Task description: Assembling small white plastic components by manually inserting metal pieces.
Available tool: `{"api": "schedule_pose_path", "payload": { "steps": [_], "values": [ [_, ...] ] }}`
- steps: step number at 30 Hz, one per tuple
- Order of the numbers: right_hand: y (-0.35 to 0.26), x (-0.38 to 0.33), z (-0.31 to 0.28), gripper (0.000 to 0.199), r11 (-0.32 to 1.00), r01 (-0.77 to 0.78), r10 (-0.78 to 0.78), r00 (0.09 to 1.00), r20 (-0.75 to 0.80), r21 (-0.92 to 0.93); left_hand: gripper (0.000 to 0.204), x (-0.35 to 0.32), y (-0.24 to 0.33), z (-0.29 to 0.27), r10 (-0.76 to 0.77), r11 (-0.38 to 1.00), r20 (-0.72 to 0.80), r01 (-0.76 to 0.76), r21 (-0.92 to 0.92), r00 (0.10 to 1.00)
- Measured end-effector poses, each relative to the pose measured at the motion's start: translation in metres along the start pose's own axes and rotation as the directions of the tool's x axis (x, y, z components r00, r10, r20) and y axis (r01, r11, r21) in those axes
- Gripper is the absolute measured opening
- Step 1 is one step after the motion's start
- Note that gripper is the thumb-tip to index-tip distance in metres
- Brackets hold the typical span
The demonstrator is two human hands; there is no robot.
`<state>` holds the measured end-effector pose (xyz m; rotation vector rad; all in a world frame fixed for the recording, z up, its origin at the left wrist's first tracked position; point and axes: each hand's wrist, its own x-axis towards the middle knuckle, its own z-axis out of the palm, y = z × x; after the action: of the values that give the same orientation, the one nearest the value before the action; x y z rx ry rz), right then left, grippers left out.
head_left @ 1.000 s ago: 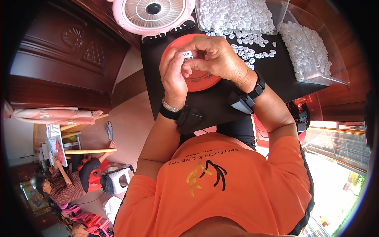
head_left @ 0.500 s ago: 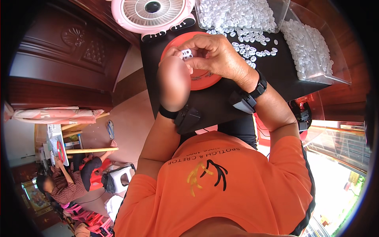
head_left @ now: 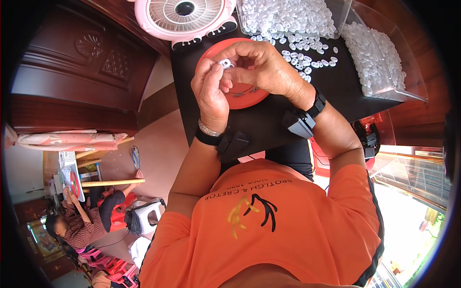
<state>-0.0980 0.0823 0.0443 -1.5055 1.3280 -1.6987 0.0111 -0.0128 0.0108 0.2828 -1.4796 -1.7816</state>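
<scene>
My left hand (head_left: pixel 211 96) and my right hand (head_left: pixel 269 67) meet over a round red tray (head_left: pixel 249 100). Between their fingertips is a small white oval plastic piece (head_left: pixel 224 63) with dark holes, pinched by both hands. Fingers partly cover it, so I cannot tell whether more than one is held. Some small dark thin bits (head_left: pixel 237 94) lie in the tray below my hands. To the right of the tray, many loose white oval pieces (head_left: pixel 300 60) of the same look are scattered on the black table (head_left: pixel 336 96).
Two clear bins, one at the back (head_left: pixel 346 14) and one at the right (head_left: pixel 401 96), hold heaps of the white pieces. A pink fan (head_left: pixel 185 29) stands at the back left. Another person (head_left: pixel 86 225) sits at a separate table on the far left.
My left hand has turned slightly and its fingers now cover more of the white piece. My right hand has barely moved.
</scene>
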Motion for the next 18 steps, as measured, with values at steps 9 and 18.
{"api": "schedule_pose_path", "payload": {
  "steps": [9, 18],
  "values": [
    [-0.0001, -0.0006, 0.0004, 0.027, 0.996, -0.06, 0.06, 0.998, 0.002, -0.07, 0.015, -0.0018, -0.0004, 0.0024, 0.024, 0.999, -0.019, -0.025, -0.029, 1.0],
    [0.0028, 0.0009, -0.0032, 0.026, 0.995, -0.084, 0.087, 0.995, 0.052, -0.057, 0.016, -0.0006, -0.0033, -0.0011, -0.003, 1.0, -0.003, 0.003, -0.015, 1.0]
  ]
}}
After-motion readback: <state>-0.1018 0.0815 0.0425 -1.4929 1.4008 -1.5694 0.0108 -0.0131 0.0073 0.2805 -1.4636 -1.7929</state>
